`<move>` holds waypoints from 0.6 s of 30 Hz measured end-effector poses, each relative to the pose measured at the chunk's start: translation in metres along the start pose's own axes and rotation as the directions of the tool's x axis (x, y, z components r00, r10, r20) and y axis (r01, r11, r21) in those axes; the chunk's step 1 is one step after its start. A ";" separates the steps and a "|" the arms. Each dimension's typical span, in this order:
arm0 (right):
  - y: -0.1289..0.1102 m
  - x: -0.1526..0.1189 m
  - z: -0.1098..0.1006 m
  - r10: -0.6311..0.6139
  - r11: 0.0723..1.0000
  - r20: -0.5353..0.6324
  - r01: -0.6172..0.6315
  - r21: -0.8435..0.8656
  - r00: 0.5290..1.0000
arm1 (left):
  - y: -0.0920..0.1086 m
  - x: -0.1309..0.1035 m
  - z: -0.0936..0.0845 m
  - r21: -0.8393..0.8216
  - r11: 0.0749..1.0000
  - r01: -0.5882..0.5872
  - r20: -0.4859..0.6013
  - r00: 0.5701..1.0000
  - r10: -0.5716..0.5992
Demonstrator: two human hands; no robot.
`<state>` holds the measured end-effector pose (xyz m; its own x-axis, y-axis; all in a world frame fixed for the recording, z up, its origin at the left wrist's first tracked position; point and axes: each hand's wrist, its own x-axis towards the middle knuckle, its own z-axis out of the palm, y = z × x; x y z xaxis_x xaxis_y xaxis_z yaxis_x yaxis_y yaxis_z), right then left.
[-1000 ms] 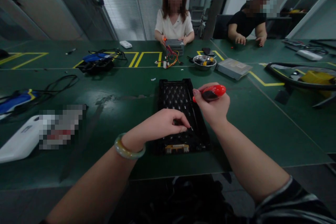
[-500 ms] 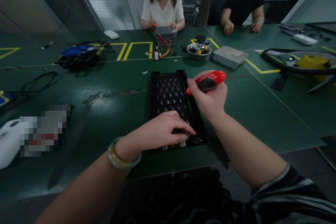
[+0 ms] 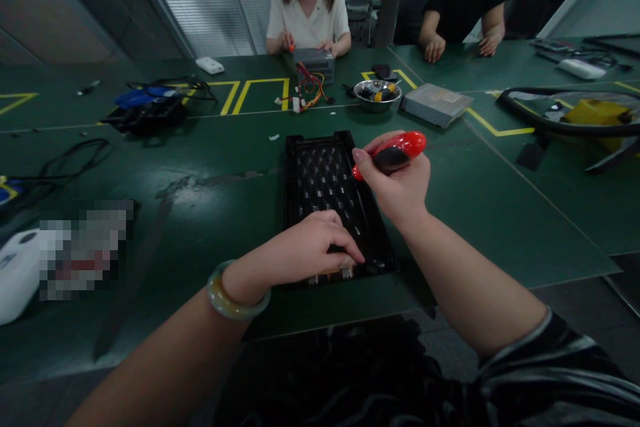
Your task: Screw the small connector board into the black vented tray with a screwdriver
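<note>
My right hand [image 3: 400, 183] is closed round the red and black handle of a screwdriver [image 3: 406, 147]. Its thin shaft points left over a black, slotted plastic panel [image 3: 373, 227], and the tip is hard to make out against the dark surface. My left hand [image 3: 315, 247], with a bangle at the wrist, lies across the near part of the panel. Its index finger and thumb come close together at small parts along the near edge; what is between them, if anything, is hidden. The panel lies flat on the green table.
Beyond the panel are a metal bowl [image 3: 377, 105] of small parts, a flat grey metal box [image 3: 435, 107] and a power supply [image 3: 320, 67] with loose wires, held by a person opposite. Another person sits at the right. A white device [image 3: 20, 267] lies left; a black-framed part [image 3: 565, 127] lies right.
The left index fingertip has shifted slightly left, closer to the thumb. The right hand and screwdriver have hardly moved; the view has shifted a little.
</note>
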<state>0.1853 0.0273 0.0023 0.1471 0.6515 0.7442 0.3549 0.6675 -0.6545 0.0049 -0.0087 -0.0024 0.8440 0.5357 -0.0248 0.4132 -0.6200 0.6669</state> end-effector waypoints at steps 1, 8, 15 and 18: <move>0.000 0.000 0.000 0.002 1.000 0.002 -0.002 -0.003 1.000 | 0.000 0.000 0.000 -0.003 1.000 -0.004 -0.003 1.000 0.004; 0.001 0.000 0.001 0.005 1.000 0.010 -0.005 0.011 1.000 | 0.002 0.000 0.002 0.032 0.999 0.002 -0.023 1.000 -0.001; 0.003 -0.001 0.001 0.013 1.000 0.017 -0.013 -0.026 1.000 | 0.003 0.002 0.004 0.062 0.998 0.023 -0.034 0.999 -0.020; 0.005 -0.002 0.001 0.008 1.000 0.021 -0.007 -0.027 1.000 | 0.000 0.003 0.005 0.075 0.997 0.020 -0.039 0.999 -0.017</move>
<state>0.1857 0.0296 -0.0023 0.1308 0.6641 0.7361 0.3790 0.6526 -0.6561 0.0088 -0.0102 -0.0063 0.8227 0.5685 -0.0071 0.4548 -0.6505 0.6083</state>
